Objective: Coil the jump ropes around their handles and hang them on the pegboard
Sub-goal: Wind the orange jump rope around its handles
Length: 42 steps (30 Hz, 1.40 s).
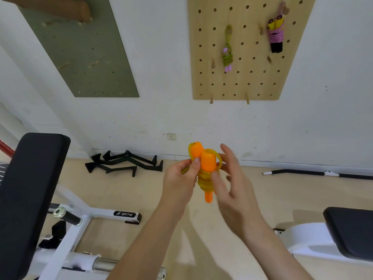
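Left hand [181,178] pinches the orange rope [205,170] bundle mid-air; right hand [232,178] spread loosely beside it. Light, springy cord likely unwinds, so grip over the coils. Beyond, pegboard [252,85] holds two ropes.

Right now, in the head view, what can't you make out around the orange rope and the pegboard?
- Orange jump rope: its free end, hidden behind the left hand and right hand.
- Right hand: motion-blurred, grip unclear.
- Wooden pegboard: top edge cut off by the frame.
- Pink-wound rope: its hanging loop is blurred.
- Weight bench: cut off at the left edge.
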Each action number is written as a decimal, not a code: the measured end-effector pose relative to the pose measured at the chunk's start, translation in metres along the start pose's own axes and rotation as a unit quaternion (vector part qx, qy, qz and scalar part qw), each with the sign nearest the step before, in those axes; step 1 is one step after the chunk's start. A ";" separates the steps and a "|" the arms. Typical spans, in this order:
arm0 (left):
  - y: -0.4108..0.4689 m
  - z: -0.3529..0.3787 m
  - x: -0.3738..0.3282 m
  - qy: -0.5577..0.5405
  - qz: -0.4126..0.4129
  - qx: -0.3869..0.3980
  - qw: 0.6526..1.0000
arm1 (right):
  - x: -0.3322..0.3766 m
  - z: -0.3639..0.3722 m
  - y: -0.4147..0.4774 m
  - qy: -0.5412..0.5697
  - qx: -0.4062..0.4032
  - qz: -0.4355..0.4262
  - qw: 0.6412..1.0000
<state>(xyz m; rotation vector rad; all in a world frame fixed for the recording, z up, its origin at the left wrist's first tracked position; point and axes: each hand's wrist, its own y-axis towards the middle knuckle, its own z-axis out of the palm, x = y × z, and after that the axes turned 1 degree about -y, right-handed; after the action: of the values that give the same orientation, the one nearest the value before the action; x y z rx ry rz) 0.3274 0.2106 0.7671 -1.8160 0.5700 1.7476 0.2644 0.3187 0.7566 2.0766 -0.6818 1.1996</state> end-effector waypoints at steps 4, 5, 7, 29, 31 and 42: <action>-0.002 0.008 -0.002 -0.021 -0.029 0.020 0.999 | -0.009 0.008 -0.004 -0.181 0.026 -0.101 0.978; -0.003 0.009 -0.003 -0.019 -0.032 0.028 0.999 | -0.011 0.007 -0.001 -0.182 0.017 -0.094 0.979; -0.003 0.008 -0.007 -0.013 -0.042 0.052 0.998 | -0.016 0.004 0.003 -0.183 0.020 -0.092 0.979; -0.008 -0.024 -0.049 0.482 0.149 0.145 0.851 | -0.004 -0.012 0.015 0.010 0.100 0.030 0.994; -0.005 -0.029 -0.050 0.407 0.086 0.194 0.888 | -0.004 -0.014 0.016 0.007 0.100 0.037 0.994; -0.017 -0.009 -0.041 0.434 0.235 0.208 0.844 | -0.003 -0.013 0.019 0.171 0.084 0.118 0.974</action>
<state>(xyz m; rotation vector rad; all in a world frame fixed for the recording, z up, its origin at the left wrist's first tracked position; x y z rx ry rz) 0.3426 0.2142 0.8092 -2.1694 1.7243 0.8029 0.2427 0.3160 0.7644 1.8859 -0.6948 1.7543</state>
